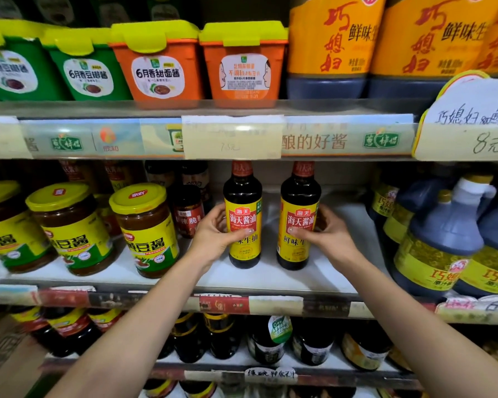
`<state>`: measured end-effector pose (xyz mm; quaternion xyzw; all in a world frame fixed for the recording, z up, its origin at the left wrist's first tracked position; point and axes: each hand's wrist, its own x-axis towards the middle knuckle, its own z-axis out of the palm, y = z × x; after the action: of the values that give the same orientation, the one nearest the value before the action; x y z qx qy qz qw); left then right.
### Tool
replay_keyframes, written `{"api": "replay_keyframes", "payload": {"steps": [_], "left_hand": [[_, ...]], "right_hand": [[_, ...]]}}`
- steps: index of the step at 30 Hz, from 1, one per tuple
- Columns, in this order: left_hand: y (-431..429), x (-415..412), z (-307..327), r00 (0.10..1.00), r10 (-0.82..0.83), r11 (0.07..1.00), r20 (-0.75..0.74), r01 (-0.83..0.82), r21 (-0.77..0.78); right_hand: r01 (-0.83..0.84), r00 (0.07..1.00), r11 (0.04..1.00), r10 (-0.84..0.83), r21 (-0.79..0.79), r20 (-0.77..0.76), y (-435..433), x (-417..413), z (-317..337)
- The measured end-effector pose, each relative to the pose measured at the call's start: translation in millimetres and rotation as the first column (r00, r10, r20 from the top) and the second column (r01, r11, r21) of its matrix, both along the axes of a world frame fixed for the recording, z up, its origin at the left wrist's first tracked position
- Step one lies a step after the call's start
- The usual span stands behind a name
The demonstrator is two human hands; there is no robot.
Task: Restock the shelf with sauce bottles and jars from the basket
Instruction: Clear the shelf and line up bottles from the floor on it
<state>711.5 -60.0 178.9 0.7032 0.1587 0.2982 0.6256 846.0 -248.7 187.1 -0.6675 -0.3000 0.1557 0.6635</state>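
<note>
Two dark soy sauce bottles with yellow and red labels stand upright side by side on the middle shelf (270,275). My left hand (213,235) grips the left bottle (243,196) around its label, thumb across the front. My right hand (327,232) grips the right bottle (299,196) the same way, from its right side. Both bottle bases rest on the white shelf board. The basket is not in view.
Yellow-lidded bean paste jars (144,228) and small chili jars (188,211) stand left of the bottles. Large soy jugs (440,239) crowd the right. Green and orange tubs (161,61) and big jugs (328,44) fill the shelf above; dark bottles (270,340) line the one below.
</note>
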Motion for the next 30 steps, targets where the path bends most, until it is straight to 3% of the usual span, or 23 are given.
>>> {"api": "replay_keyframes", "payload": {"steps": [5, 10, 18, 22, 30], "left_hand": [[0, -4, 0, 0.998, -0.051, 0.996, -0.029, 0.054, 0.078], [-3, -10, -8, 0.984, -0.08, 0.966, -0.158, 0.116, 0.231], [-6, -10, -27, 0.972, 0.006, 0.97, -0.236, 0.052, 0.239], [-5, -9, -30, 0.974, 0.033, 0.972, -0.226, 0.022, 0.233], [-4, 7, -29, 0.977, 0.043, 0.984, -0.208, -0.006, 0.176]], "right_hand": [[-0.023, 0.999, 1.0, 0.023, -0.01, 0.025, -4, 0, -3], [-0.099, 0.987, 0.984, 0.115, -0.147, 0.11, -11, -1, -13], [0.067, 0.968, 0.938, 0.021, -0.339, 0.25, -11, -14, -32], [0.201, 0.943, 0.915, -0.084, -0.349, 0.322, -2, -15, -38], [0.203, 0.946, 0.916, -0.092, -0.346, 0.311, 13, -5, -35]]}}
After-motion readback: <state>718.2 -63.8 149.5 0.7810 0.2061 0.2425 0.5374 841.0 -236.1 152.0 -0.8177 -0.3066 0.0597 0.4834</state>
